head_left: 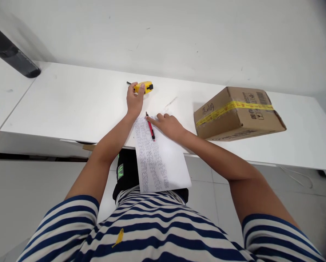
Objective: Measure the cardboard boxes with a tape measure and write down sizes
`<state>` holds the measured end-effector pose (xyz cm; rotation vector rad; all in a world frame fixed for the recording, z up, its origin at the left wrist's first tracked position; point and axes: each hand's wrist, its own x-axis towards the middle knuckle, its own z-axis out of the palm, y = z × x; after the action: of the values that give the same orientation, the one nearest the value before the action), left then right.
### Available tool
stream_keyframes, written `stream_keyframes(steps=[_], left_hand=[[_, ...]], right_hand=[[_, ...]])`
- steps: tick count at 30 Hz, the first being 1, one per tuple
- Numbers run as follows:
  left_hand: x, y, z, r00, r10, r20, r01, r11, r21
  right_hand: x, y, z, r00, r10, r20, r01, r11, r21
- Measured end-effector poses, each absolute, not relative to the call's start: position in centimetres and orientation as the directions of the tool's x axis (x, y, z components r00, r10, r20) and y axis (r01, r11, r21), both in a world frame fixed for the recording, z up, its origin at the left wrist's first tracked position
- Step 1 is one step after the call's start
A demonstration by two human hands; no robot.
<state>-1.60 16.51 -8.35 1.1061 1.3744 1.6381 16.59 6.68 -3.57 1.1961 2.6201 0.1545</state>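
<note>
My left hand point(135, 99) is closed round a yellow-and-black hand tool point(144, 87) just above the white table; a dark rod-like end sticks out to its left. The tool's exact kind is not clear. My right hand point(168, 125) rests on the top of a white sheet of paper point(174, 160), its index finger stretched out and touching a red and black pen point(150, 127). The pen lies slanted across the sheet. Columns of dense blue handwriting cover the sheet's left part, and its lower half hangs over the table's front edge onto my lap.
A taped cardboard box point(239, 113) stands on the white table point(78, 98) to the right. At the far left, a dark grey post point(18, 58) slants down to the tabletop. The wall runs along the table's back edge.
</note>
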Motion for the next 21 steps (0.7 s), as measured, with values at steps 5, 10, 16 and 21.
stream_keyframes(steps=[5, 10, 16, 21], left_hand=[[-1.3, 16.3, -8.5, -0.352, 0.913, 0.207, 0.034, -0.209, 0.977], [-1.2, 16.2, -8.4, -0.293, 0.928, 0.232, 0.024, -0.235, 0.972], [-0.5, 16.2, -9.0, -0.224, 0.952, 0.21, -0.019, -0.22, 0.975], [-0.4, 16.7, -9.5, -0.191, 0.955, 0.227, 0.016, -0.228, 0.974]], right_hand=[[17.1, 6.5, -2.6, -0.606, 0.763, -0.226, 0.743, 0.644, 0.184], [17.0, 6.8, -2.2, -0.574, 0.774, -0.267, 0.755, 0.627, 0.193], [17.8, 7.1, -3.5, -0.576, 0.794, -0.194, 0.771, 0.607, 0.192], [19.8, 7.6, -5.0, -0.672, 0.738, -0.055, 0.728, 0.673, 0.131]])
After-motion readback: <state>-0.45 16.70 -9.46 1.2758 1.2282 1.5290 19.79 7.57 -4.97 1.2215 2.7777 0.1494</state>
